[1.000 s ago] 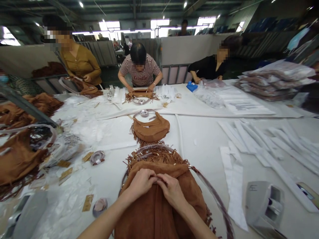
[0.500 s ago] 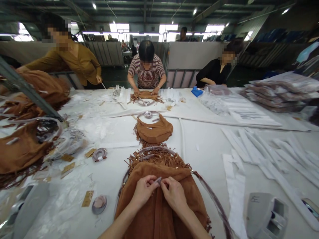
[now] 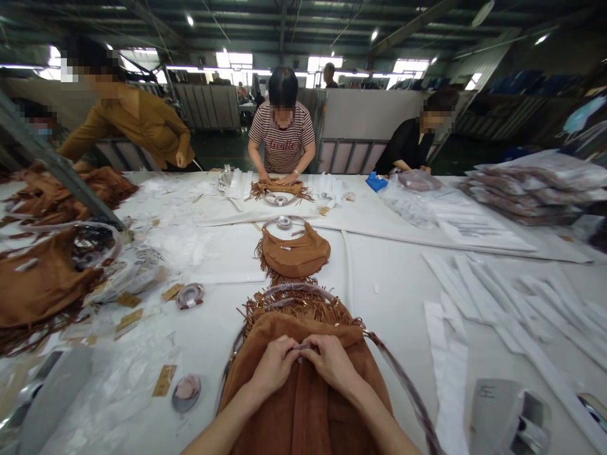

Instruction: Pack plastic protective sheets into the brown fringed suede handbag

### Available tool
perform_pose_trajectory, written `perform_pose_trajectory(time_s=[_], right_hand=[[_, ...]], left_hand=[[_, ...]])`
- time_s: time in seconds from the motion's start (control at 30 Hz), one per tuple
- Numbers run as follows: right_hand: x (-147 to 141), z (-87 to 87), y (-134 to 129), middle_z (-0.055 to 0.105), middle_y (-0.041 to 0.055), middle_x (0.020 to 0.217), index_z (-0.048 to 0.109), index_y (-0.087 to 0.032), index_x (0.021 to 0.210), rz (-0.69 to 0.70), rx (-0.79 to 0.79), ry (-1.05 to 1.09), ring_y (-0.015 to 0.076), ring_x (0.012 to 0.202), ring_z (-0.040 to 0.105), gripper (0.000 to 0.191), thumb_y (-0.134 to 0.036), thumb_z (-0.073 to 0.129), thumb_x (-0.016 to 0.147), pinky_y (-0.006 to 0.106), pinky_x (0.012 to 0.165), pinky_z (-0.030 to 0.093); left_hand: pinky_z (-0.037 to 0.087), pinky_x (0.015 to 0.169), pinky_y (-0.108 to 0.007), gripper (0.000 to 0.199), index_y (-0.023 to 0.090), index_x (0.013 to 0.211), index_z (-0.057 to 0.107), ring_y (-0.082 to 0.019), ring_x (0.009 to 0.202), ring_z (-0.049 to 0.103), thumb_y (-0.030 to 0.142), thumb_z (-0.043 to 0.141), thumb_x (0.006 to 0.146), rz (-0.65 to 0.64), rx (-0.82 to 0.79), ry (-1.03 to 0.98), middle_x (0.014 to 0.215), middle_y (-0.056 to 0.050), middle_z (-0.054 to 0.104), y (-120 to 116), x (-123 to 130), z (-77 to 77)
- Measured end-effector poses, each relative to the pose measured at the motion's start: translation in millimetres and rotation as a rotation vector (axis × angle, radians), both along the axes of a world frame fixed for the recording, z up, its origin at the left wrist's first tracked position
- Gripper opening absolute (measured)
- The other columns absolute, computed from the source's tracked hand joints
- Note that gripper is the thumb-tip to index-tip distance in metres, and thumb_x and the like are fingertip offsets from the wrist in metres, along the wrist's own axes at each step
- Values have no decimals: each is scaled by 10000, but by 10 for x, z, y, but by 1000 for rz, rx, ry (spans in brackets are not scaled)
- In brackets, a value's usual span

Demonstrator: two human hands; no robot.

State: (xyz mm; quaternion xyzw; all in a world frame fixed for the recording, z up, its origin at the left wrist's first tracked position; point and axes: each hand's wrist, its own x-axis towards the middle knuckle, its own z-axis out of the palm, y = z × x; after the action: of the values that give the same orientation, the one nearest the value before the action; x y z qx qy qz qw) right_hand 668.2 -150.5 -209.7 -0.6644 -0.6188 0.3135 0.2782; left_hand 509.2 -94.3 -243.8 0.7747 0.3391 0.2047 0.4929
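A brown suede handbag (image 3: 277, 420) with fringe lies in front of me, a seam or zipper line running down its middle. At the top of that line is a small greyish wrapped zipper pull (image 3: 302, 347), partly hidden by my fingers. My left hand (image 3: 274, 368) pinches one end of it between thumb and fingers. From the other side, my right hand (image 3: 332, 363) pinches it too, and the fingertips nearly meet. The plastic-wrapped strap (image 3: 408, 385) curves down the bag's right side. Beyond its fringe rests another brown bag (image 3: 296, 251).
Tape dispensers (image 3: 505, 411) stand at both sides. Left are a tape roll (image 3: 186, 393), a coiled wrapped strap (image 3: 190, 296), tan tags (image 3: 164, 380) and a brown bag (image 3: 42, 278). White strips (image 3: 446, 366) lie right. Co-workers (image 3: 282, 126) work across the table.
My hands have drawn closer together over the zipper pull, covering more of it. Across the table, the left co-worker has leaned further left, and the brown pile there sits lower.
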Motion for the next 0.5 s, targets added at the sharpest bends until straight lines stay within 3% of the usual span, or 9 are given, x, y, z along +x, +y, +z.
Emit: perform_pose_trajectory(time_s=[0.13, 0.3, 0.43, 0.5], right_hand=[[-21, -73, 8, 711, 27, 768, 691, -208, 778, -62, 7, -7, 187, 714, 627, 152, -227, 541, 780, 271, 651, 436], [-18, -50, -14, 719, 30, 791, 698, -209, 764, -40, -8, 65, 192, 745, 638, 193, -248, 514, 808, 278, 682, 452], [-5, -38, -29, 715, 27, 840, 681, -207, 920, 1, 0, 102, 182, 730, 631, 186, -246, 571, 775, 269, 669, 456], [-11, -67, -30, 713, 22, 816, 686, -210, 890, 12, 14, 88, 178, 724, 628, 168, -228, 561, 778, 270, 679, 450]], left_hand=[[358, 619, -236, 196, 184, 895, 647, -130, 677, 486, 315, 540, 796, 28, -39, 31, 785, -7, 561, -15, 18, 38], [372, 660, -248, 234, 164, 664, 637, -148, 705, 524, 318, 532, 805, 77, -54, 36, 700, -17, 572, -22, 54, -70], [384, 662, -254, 255, 163, 684, 638, -157, 698, 550, 259, 458, 837, 19, 10, 52, 713, -40, 616, -23, 51, -129], [392, 677, -259, 255, 161, 719, 650, -162, 718, 564, 235, 437, 839, -5, 60, 61, 746, -54, 634, -27, 39, -118]])
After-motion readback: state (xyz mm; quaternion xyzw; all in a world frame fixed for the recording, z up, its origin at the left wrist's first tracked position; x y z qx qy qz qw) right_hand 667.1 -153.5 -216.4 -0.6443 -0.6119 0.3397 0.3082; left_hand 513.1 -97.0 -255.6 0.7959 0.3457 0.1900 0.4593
